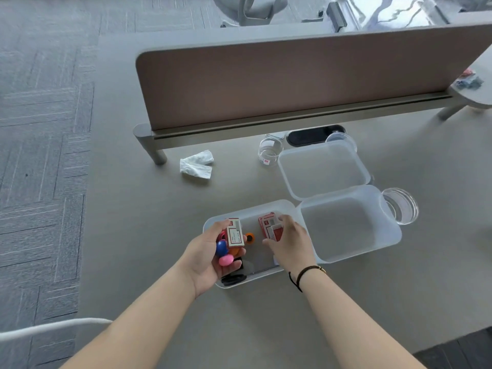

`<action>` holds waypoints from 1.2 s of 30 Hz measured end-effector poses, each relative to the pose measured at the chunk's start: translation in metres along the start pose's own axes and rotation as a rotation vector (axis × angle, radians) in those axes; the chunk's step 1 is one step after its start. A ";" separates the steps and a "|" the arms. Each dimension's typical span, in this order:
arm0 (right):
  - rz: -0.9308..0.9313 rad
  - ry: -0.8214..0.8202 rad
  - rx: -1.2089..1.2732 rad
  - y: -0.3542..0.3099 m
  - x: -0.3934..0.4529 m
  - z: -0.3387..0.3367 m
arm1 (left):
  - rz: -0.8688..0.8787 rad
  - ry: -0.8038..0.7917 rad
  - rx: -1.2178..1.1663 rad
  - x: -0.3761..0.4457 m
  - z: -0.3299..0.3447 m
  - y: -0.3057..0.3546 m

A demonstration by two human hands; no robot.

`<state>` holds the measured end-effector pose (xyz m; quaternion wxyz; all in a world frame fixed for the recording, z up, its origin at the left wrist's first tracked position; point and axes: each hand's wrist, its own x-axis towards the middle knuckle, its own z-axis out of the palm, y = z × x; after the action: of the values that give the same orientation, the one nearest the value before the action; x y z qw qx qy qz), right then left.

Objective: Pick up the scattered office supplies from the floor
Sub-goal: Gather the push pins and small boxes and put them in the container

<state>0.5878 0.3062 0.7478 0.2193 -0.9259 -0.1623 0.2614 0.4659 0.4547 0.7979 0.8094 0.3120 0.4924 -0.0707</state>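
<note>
Grey surface [159,262] with a brown divider panel [292,81] on grey legs, grey patterned carpet [40,129] at left, chair [255,9] behind, bright daylight.

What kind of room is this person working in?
Most likely an open-plan office. A long desk carries a pinkish divider screen, patterned carpet tiles cover the floor, and a swivel chair stands beyond the screen. The left hand holds a small box and coloured magnets.

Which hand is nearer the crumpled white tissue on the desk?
Left. The left hand, holding a red-and-white staple box and coloured round magnets, is below the crumpled white tissue, slightly right. The right hand, over the nearest translucent plastic bin, sits farther right.
</note>
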 end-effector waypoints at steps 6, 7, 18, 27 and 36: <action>-0.021 0.082 -0.102 -0.004 -0.003 -0.003 | -0.007 0.022 -0.017 -0.001 0.002 -0.008; -0.023 0.082 -0.108 -0.005 -0.004 -0.002 | -0.007 0.024 -0.015 -0.002 0.001 -0.009; -0.064 0.137 -0.213 -0.015 0.008 -0.001 | 0.011 0.017 -0.026 -0.009 -0.003 -0.014; -0.052 0.178 -0.260 -0.003 -0.003 0.001 | 0.017 0.014 -0.040 -0.012 -0.005 -0.013; -0.348 -0.010 -0.053 -0.010 -0.019 0.006 | 0.007 0.007 -0.047 -0.016 -0.011 -0.011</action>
<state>0.5671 0.3085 0.7564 0.2360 -0.8880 -0.3280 0.2197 0.4445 0.4493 0.8030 0.8151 0.2949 0.4957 -0.0553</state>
